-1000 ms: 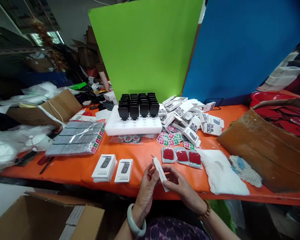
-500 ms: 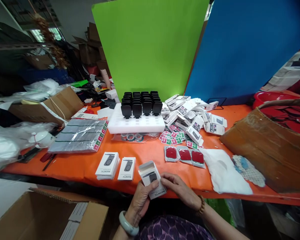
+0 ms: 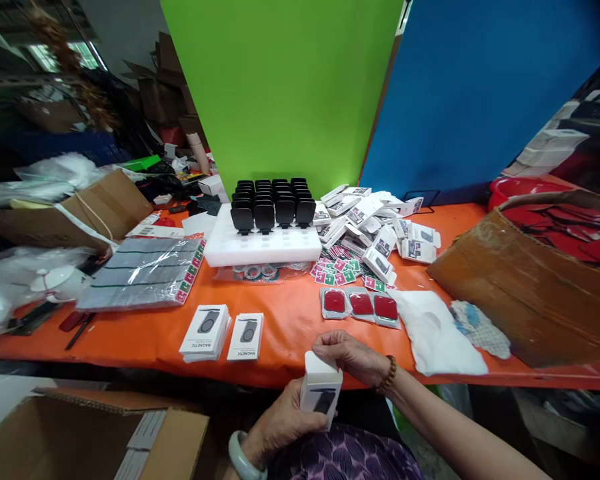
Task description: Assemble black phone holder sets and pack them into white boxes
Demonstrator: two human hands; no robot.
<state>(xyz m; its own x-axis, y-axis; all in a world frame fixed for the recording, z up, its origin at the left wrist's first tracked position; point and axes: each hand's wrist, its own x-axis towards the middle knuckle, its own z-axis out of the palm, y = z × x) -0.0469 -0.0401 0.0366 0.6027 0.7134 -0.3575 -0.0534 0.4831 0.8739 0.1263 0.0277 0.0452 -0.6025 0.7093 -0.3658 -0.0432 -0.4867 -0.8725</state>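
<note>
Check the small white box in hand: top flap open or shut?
Shut: the box, upright in the left hand, shows a flat white top under the right hand.

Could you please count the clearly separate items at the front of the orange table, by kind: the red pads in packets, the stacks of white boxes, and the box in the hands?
Red pads in packets: 3
Stacks of white boxes: 2
Held white box: 1
Total: 6
</note>
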